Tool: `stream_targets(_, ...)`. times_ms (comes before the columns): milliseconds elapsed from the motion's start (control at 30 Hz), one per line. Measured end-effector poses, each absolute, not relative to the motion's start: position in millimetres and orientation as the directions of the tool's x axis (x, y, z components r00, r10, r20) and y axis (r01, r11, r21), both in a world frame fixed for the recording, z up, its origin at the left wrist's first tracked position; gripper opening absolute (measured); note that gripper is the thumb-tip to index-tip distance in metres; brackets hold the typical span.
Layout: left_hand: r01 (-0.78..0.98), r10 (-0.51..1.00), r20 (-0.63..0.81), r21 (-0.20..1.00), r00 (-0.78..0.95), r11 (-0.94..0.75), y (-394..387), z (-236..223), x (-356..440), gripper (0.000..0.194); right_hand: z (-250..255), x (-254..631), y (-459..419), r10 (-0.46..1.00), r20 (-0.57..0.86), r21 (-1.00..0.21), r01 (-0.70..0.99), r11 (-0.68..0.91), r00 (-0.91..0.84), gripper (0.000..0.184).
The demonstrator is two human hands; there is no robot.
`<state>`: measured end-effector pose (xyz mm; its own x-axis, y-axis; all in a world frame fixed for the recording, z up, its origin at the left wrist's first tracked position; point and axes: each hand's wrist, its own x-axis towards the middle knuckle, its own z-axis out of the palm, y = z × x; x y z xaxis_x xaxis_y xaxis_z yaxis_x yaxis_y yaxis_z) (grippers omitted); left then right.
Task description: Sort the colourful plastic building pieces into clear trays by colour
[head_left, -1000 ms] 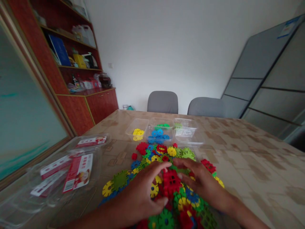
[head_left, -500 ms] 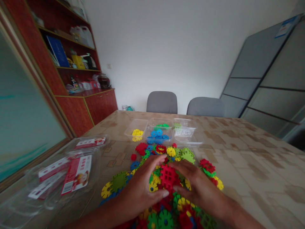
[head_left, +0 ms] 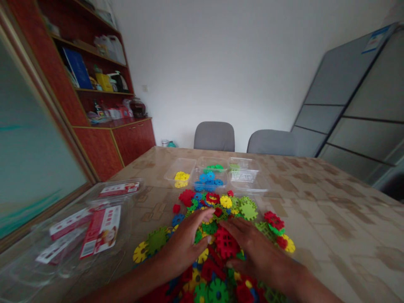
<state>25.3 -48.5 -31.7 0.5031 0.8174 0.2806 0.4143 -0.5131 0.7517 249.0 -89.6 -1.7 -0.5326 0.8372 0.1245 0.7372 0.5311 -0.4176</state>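
Note:
A heap of interlocking plastic gear-shaped toy pieces [head_left: 208, 235] in red, green, yellow and blue covers the table in front of me. My left hand [head_left: 186, 242] rests on the heap with its fingers apart, touching green and yellow pieces. My right hand [head_left: 252, 248] lies flat with its fingers over the edge of a red square grid piece [head_left: 225, 243], which sits between both hands. Farther back stand clear plastic trays holding yellow pieces [head_left: 180, 179] and blue pieces [head_left: 206, 182].
Clear plastic packaging with red labels [head_left: 101, 229] lies on the left of the patterned table [head_left: 318, 219]. Behind it are a red wooden cabinet with shelves [head_left: 101, 105], two grey chairs [head_left: 214, 136] and a leaning grey panel [head_left: 341, 84].
Both hands have drawn nearer my body and closer together, and the red grid piece has shifted toward me with them. More red pieces now show at the heap's near edge.

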Motion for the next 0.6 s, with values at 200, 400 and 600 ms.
stream_targets(200,0.402,0.826,0.295,0.762,0.481,-0.507,-48.3,-29.9,28.0,0.048,1.4,246.1,-84.7,0.865,0.126,-0.473,0.737,0.483,-0.486,0.07)
stream_targets(400,0.418,0.827,0.327,0.742,0.457,-0.524,-51.9,-32.6,29.2,0.046,15.1,268.6,-81.5,0.896,0.143,-0.547,0.721,0.426,-0.42,0.061)
stream_targets(600,0.418,0.815,0.349,0.725,0.463,-0.548,-51.7,-30.0,27.4,0.045,46.1,309.1,-37.8,0.901,0.162,-0.607,0.679,0.413,-0.403,0.053)
